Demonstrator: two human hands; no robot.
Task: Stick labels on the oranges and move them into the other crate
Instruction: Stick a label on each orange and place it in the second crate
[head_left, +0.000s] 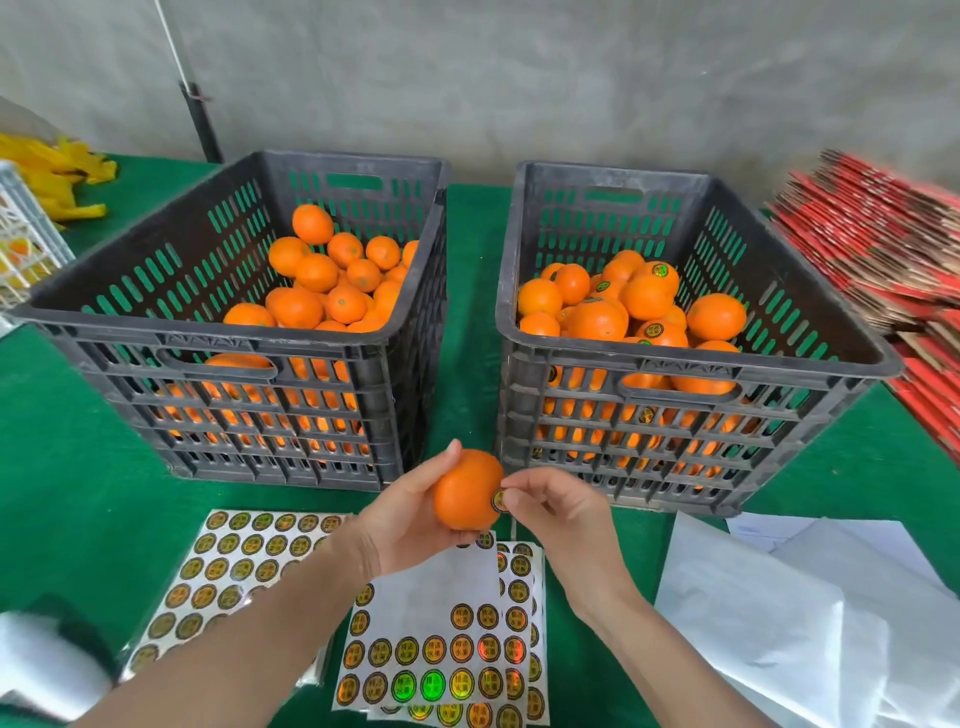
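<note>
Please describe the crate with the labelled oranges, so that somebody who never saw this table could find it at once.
Two black slotted crates stand side by side on the green table. The one you want is the right crate, nearest the stack of red cardboard. Unlike the left crate, its oranges carry round dark-and-gold stickers.

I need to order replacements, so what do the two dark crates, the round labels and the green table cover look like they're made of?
The left crate and right crate look like moulded plastic, matt dark grey: slotted walls, moulded-in handles. The labels seem glossy holographic foil; some flash green or red. The table cover looks like matt felt-like cloth, though weave is unclear.
</note>
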